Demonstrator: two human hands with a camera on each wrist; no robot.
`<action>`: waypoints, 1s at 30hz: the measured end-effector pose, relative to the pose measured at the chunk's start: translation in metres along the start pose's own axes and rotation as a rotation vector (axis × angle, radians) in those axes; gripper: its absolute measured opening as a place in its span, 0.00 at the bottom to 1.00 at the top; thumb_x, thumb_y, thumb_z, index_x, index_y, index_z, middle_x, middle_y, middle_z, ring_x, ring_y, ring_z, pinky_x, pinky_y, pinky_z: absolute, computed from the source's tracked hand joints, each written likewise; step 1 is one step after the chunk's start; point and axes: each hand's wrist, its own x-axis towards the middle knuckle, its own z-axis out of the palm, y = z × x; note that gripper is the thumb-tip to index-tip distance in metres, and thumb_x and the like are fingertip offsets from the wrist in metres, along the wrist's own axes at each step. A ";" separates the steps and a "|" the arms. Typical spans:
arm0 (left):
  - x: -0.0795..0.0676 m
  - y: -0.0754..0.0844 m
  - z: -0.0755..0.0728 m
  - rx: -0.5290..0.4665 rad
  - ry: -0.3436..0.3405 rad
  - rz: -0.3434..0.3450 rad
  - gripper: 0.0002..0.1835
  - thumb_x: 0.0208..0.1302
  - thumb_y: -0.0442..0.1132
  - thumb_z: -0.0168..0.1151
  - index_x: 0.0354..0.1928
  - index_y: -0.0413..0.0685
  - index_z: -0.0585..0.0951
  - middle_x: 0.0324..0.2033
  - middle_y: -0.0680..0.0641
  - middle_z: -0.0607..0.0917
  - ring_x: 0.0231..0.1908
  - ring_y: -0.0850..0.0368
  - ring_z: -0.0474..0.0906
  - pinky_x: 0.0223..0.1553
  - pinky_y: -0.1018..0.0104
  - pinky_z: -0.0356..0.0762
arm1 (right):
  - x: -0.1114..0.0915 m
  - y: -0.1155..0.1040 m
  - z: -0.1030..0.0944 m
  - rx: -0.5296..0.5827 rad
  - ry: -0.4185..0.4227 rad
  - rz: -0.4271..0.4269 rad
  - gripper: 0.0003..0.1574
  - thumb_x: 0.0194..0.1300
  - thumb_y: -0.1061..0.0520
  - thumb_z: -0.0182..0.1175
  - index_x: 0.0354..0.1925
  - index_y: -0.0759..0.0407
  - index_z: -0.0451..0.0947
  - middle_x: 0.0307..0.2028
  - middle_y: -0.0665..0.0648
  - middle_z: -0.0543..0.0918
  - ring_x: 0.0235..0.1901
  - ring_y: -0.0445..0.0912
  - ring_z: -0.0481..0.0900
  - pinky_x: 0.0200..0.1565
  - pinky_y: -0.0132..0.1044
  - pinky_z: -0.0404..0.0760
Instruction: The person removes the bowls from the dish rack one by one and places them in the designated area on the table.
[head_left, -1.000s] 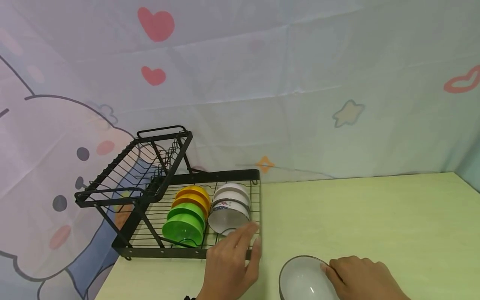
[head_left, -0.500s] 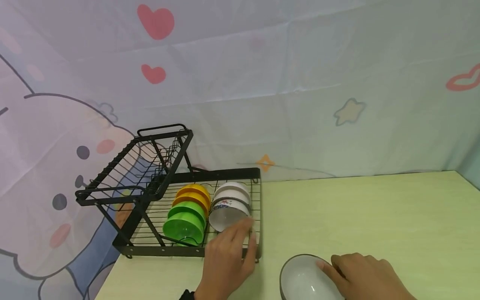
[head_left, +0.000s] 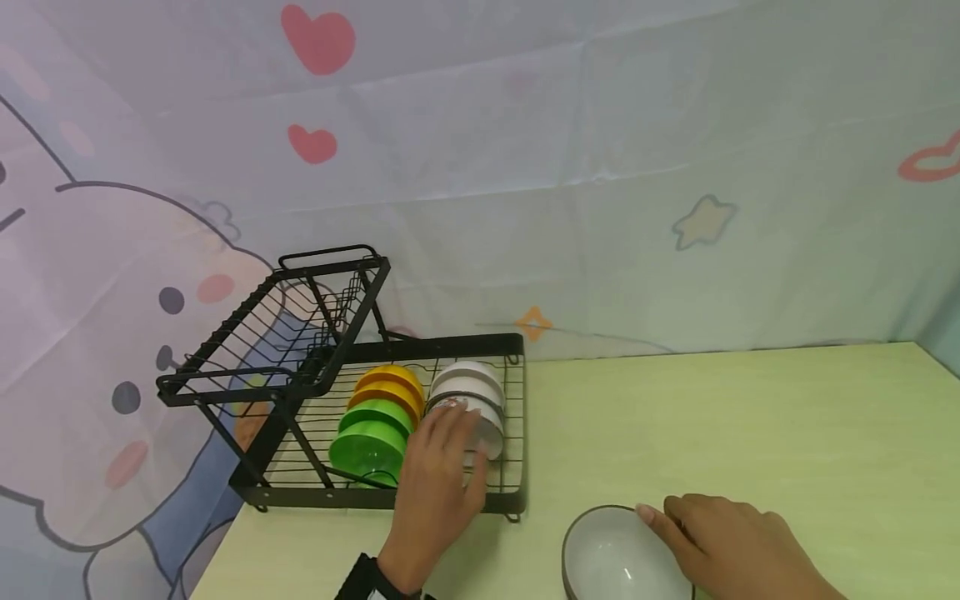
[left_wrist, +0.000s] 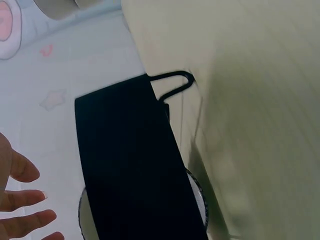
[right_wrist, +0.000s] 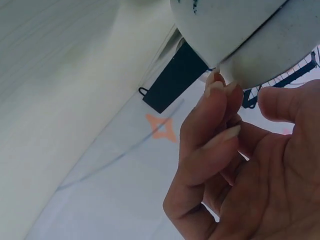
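left hand (head_left: pixel 441 475) moved up and inward since the earlier frames, from the rack's front bar onto the front white bowl (head_left: pixel 491 437); right hand and its bowl about where they were. left hand: fingers fairly straight, thumb spread wide, gap showing in the left wrist view too; fingers overlap that bowl in the head view, actual contact can't tell. right hand (head_left: pixel 723 542): fingers curled at the outside wall of the dark-rimmed bowl (head_left: pixel 618 554), thumb at its rim, gripping by the edge. that bowl is mouth up, near edge of view, right of the rack; base cut off, can't tell if it rests on the table. black wristband (head_left: pixel 367 579) on left wrist. front white bowl is tipped on its side in the black rack (head_left: pixel 315 498), lower level, with more white bowls (head_left: pixel 467 375) right behind. green bowls (head_left: pixel 367 452) just left, yellow bowls (head_left: pixel 386 379) behind those. wire upper tier (head_left: pixel 318 386) stands over the rack's left side. pale yellow-green table (head_left: pixel 712 417) under the rack, printed cloth (head_left: pixel 487 125) behind.
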 end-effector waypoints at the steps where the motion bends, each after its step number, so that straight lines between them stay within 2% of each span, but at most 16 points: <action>1: -0.001 -0.002 0.001 0.004 -0.011 -0.010 0.19 0.56 0.36 0.59 0.51 0.38 0.77 0.49 0.38 0.80 0.53 0.43 0.71 0.48 0.46 0.75 | -0.001 0.001 0.000 -0.006 0.017 -0.009 0.27 0.66 0.31 0.45 0.17 0.41 0.64 0.15 0.40 0.65 0.18 0.35 0.64 0.17 0.34 0.65; 8: -0.007 -0.014 0.007 0.020 -0.095 -0.087 0.23 0.60 0.38 0.57 0.57 0.37 0.73 0.52 0.36 0.77 0.54 0.42 0.69 0.48 0.44 0.74 | -0.001 0.003 0.000 -0.018 0.084 -0.026 0.24 0.67 0.35 0.47 0.19 0.42 0.63 0.16 0.40 0.64 0.17 0.35 0.62 0.18 0.34 0.65; 15: -0.009 -0.024 0.009 0.004 -0.107 -0.104 0.22 0.61 0.38 0.57 0.56 0.37 0.74 0.52 0.36 0.77 0.54 0.42 0.70 0.47 0.43 0.75 | 0.001 0.007 -0.004 -0.006 0.109 -0.029 0.24 0.69 0.36 0.45 0.19 0.43 0.63 0.15 0.41 0.63 0.16 0.34 0.61 0.17 0.33 0.63; 19: -0.007 -0.030 0.007 -0.016 -0.107 -0.140 0.20 0.62 0.38 0.57 0.56 0.39 0.75 0.52 0.37 0.78 0.53 0.43 0.70 0.47 0.43 0.76 | 0.006 0.015 -0.006 0.037 0.125 -0.039 0.24 0.71 0.38 0.43 0.21 0.45 0.63 0.15 0.43 0.62 0.15 0.34 0.59 0.16 0.32 0.61; 24: -0.007 -0.034 0.007 -0.025 -0.131 -0.160 0.21 0.62 0.37 0.57 0.57 0.40 0.75 0.54 0.38 0.78 0.53 0.44 0.71 0.49 0.44 0.76 | 0.006 0.025 -0.006 0.082 0.107 -0.012 0.22 0.72 0.39 0.41 0.25 0.46 0.64 0.17 0.44 0.63 0.16 0.36 0.60 0.17 0.33 0.61; 30: -0.010 -0.036 0.007 -0.039 -0.170 -0.184 0.21 0.63 0.36 0.57 0.58 0.41 0.74 0.55 0.38 0.77 0.54 0.43 0.70 0.50 0.46 0.76 | 0.002 0.031 -0.005 0.087 0.089 0.014 0.22 0.72 0.38 0.39 0.27 0.47 0.65 0.17 0.45 0.64 0.17 0.37 0.61 0.16 0.34 0.62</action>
